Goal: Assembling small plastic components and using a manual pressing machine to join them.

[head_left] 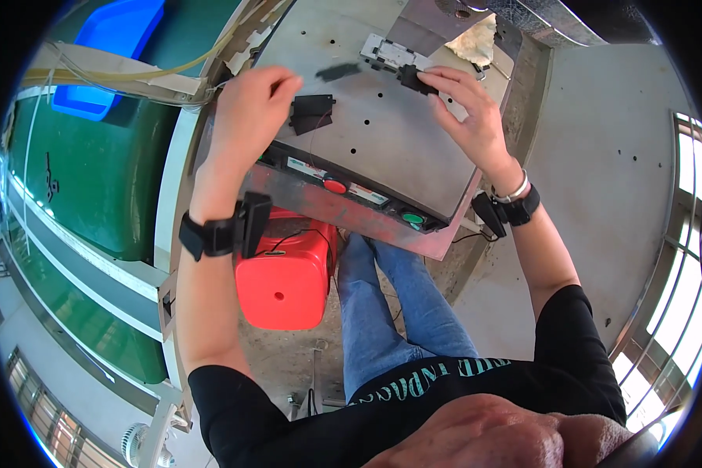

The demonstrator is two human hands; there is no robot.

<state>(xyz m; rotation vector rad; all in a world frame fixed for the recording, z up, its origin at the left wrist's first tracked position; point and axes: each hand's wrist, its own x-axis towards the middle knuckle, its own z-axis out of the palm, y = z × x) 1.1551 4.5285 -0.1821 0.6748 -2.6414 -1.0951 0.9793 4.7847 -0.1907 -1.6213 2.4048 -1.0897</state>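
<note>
My right hand (pixel 476 125) pinches a small black plastic part (pixel 416 78) between thumb and fingers. The part is against the end of a silver metal fixture (pixel 390 53) at the back of the grey metal worktop (pixel 413 129). My left hand (pixel 253 109) is raised at the worktop's left side, its fingers curled closed; what they hold, if anything, is hidden. Just right of it, flat black rectangular parts (pixel 312 113) lie overlapping near the front edge. Between my hands is a blurred dark flat piece (pixel 338 72); I cannot tell whether it touches the worktop.
A red button (pixel 335 186) and a green button (pixel 412 219) sit on the machine's front edge. Below stands a red stool (pixel 281 277). At left are a green conveyor belt (pixel 93 171) and blue trays (pixel 117 31). A crumpled pale cloth (pixel 473 40) lies at the back right.
</note>
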